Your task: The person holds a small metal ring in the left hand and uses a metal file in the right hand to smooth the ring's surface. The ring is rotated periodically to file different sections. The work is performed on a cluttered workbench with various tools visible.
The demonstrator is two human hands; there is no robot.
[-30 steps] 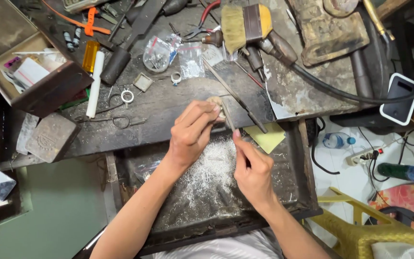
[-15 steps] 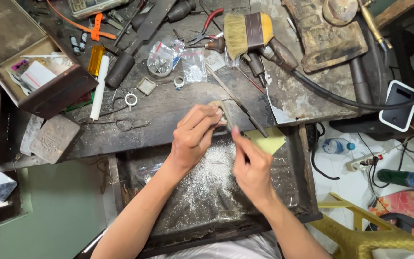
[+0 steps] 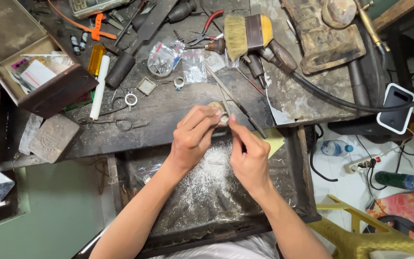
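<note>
The left hand pinches a small round pale piece between thumb and fingertips, right at the front edge of the workbench. The piece sits at the very tips of the fingers, pressed against the bench edge, and only its upper part shows above the thumb. What kind of piece it is cannot be told; it is too small.

The right hand is closed narrowly on a thin metal tool, held like a pen between thumb and forefinger. The tool slants up and away from the hand, and its lower end meets the pale piece just beside the left fingertips. The two hands nearly touch at the piece.

Below both hands, a dark tray hangs under the bench's front edge, its floor covered with silvery filings. A yellow slip of paper lies at the tray's far right corner.

On the bench behind the hands lie a long dark file, a wide brush with a yellow band, red-handled pliers, small clear bags, a metal ring and a white stick. An open box stands at the left edge, and a black hose runs off to the right.
</note>
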